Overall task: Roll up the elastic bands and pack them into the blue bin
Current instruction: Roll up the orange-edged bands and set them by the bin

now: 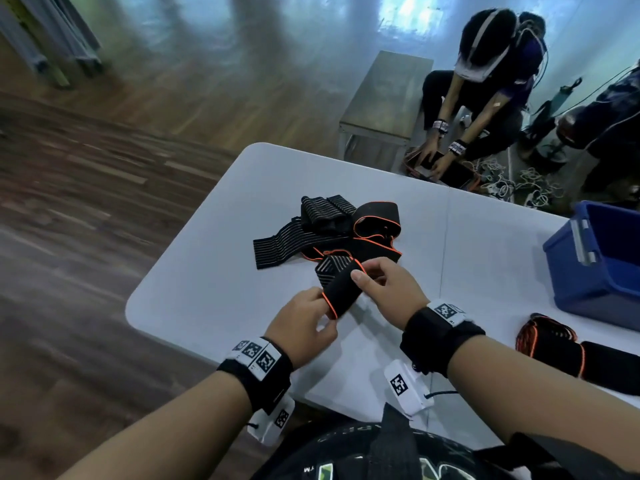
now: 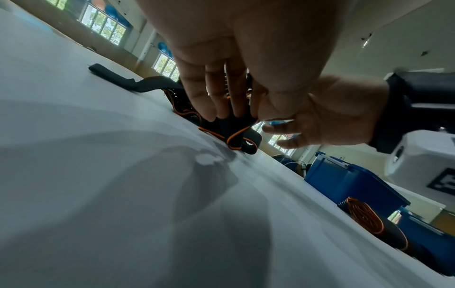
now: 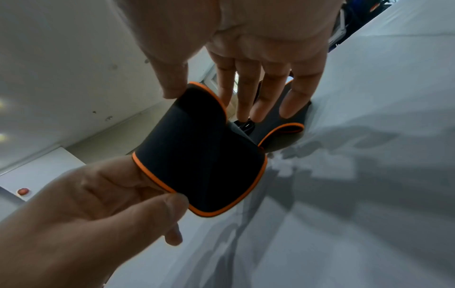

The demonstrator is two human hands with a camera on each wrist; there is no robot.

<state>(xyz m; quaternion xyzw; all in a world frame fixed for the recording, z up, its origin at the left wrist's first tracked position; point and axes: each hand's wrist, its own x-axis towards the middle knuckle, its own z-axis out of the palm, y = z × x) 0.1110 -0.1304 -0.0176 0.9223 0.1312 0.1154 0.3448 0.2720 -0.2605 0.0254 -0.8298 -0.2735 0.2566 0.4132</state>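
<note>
Elastic band (image 1: 337, 294) spans both hands above the table: left hand (image 1: 301, 329) pinches its near end, right hand (image 1: 384, 289) pinches the far part; remaining length trails forward to the pile (image 1: 329, 230)

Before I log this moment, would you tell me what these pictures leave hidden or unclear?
- Blue bin: contents unseen; head view's right edge cuts it off, and in the left wrist view its wall hides the inside.
- Pile of bands: count unclear; they overlap in the head view.
- Band held by the left hand and right hand: its far end is hidden behind the fingers, right wrist view.
</note>
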